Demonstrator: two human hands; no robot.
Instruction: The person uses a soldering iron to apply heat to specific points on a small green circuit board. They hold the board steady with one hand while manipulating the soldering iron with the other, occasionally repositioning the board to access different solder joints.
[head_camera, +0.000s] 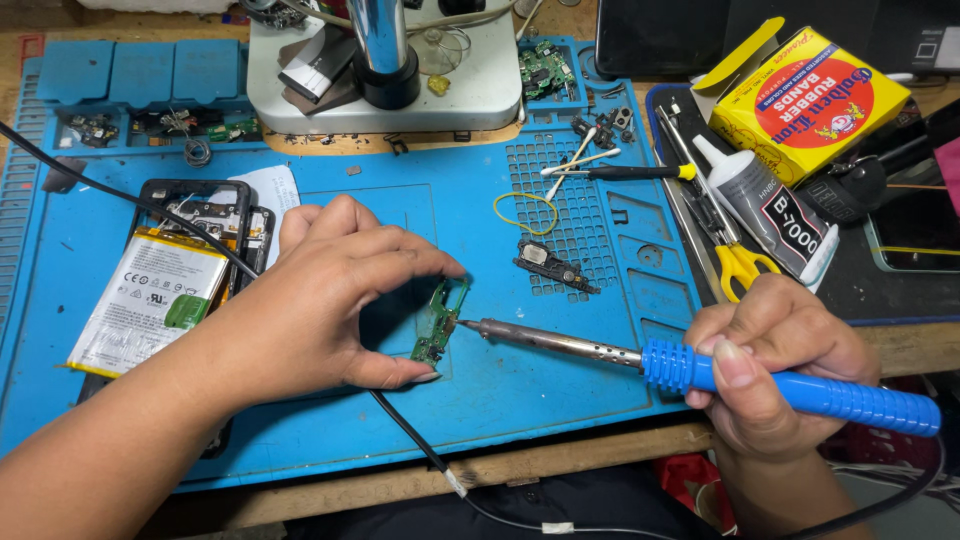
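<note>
a: head view first. left hand (320, 300)?
b: pinched on a small green circuit board (438, 325), forefinger at the top end, thumb at the bottom end, board held on edge near the middle of the blue silicone repair mat (500, 400).
a: right hand (775, 365)?
b: closed around the blue handle of a soldering iron (690, 368), off the mat's front right corner. metal tip touching the board's right side, about halfway up.
a: left part of the mat?
b: opened phone (190, 250) with its battery (150, 300) showing, partly under the left wrist. black cable (405, 430) crossing it and running off the front edge.
a: behind the board?
b: small black module (552, 265) and a yellow rubber band (525, 212) on the mat's gridded patch. microscope base (385, 90) at the back edge.
a: right edge?
b: screwdriver (620, 172) with yellow cap, glue tube (765, 205), yellow-handled scissors (740, 265), yellow box of rubber bands (815, 95) just beyond.
</note>
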